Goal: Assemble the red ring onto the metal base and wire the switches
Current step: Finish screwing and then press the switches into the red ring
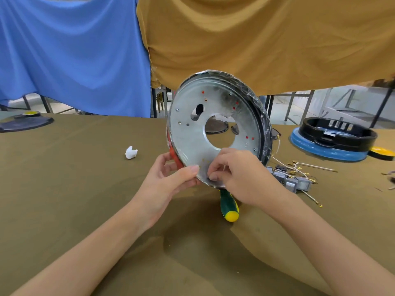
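Olive cloth covers the table (74, 189). Above it the metal base (190, 133) is held on edge by its lower rim, thumb-gripped by the left hand (171, 178); the red ring (174, 155) sits behind. Something small, indiscernible, is pinched at that rim by the right hand (233, 174).

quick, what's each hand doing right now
Left hand: grips the metal base at its lower rim.
Right hand: fingertips pinch at the base's lower edge.

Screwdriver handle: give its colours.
Green with a yellow end cap on the screwdriver handle; head view, partly hidden under the right hand.
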Action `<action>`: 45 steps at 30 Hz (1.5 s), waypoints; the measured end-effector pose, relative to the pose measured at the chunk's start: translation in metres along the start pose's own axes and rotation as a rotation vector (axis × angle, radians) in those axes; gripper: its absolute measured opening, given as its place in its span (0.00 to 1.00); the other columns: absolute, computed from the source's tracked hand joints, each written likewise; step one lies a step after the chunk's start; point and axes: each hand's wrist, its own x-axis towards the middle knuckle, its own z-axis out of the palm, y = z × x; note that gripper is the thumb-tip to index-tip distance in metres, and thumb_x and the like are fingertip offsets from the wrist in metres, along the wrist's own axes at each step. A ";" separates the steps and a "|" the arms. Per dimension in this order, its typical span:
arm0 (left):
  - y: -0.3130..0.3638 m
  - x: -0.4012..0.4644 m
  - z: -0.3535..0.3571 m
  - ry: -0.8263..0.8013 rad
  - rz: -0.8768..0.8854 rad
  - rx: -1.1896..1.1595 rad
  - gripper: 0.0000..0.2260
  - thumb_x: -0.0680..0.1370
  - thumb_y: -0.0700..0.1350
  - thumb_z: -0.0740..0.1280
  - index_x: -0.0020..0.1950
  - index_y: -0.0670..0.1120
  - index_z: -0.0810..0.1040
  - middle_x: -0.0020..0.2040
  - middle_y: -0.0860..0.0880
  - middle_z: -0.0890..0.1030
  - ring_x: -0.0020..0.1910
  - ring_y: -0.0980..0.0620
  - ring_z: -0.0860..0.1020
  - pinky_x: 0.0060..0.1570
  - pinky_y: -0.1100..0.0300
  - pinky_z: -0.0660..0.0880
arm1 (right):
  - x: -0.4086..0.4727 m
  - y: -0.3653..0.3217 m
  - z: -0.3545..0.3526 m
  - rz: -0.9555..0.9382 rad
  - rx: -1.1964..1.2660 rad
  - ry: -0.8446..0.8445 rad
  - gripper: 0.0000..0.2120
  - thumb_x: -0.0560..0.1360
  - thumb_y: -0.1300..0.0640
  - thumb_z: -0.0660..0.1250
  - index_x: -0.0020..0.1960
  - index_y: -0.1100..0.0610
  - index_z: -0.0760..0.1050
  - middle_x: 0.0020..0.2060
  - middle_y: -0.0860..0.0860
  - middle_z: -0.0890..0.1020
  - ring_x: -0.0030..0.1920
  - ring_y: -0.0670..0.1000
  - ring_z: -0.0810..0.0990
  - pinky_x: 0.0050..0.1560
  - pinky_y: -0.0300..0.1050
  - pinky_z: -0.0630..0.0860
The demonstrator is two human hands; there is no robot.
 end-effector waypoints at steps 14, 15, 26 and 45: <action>0.003 -0.003 0.000 0.006 0.048 0.081 0.35 0.62 0.50 0.80 0.66 0.46 0.72 0.61 0.41 0.81 0.56 0.42 0.83 0.55 0.51 0.80 | -0.007 -0.018 0.002 -0.093 -0.354 0.008 0.06 0.77 0.62 0.65 0.47 0.51 0.74 0.50 0.49 0.73 0.43 0.57 0.77 0.43 0.52 0.76; 0.004 -0.003 0.000 0.009 0.039 0.047 0.33 0.63 0.48 0.80 0.65 0.45 0.72 0.59 0.41 0.82 0.54 0.42 0.84 0.53 0.53 0.81 | -0.007 -0.017 0.002 -0.105 -0.359 0.023 0.06 0.77 0.62 0.65 0.47 0.52 0.76 0.49 0.48 0.74 0.43 0.57 0.77 0.42 0.52 0.75; 0.009 -0.005 0.002 -0.127 -0.008 -0.009 0.28 0.70 0.38 0.74 0.67 0.45 0.68 0.53 0.38 0.85 0.51 0.43 0.84 0.53 0.58 0.80 | -0.005 -0.008 0.005 0.027 -0.159 -0.004 0.07 0.77 0.62 0.65 0.45 0.55 0.81 0.45 0.49 0.77 0.47 0.53 0.77 0.52 0.52 0.74; 0.008 -0.004 -0.001 -0.159 0.028 -0.110 0.26 0.70 0.40 0.74 0.65 0.45 0.68 0.59 0.38 0.83 0.55 0.39 0.83 0.52 0.55 0.81 | -0.006 0.004 -0.005 -0.095 0.011 -0.012 0.04 0.76 0.59 0.70 0.45 0.52 0.82 0.40 0.44 0.82 0.45 0.41 0.76 0.43 0.29 0.69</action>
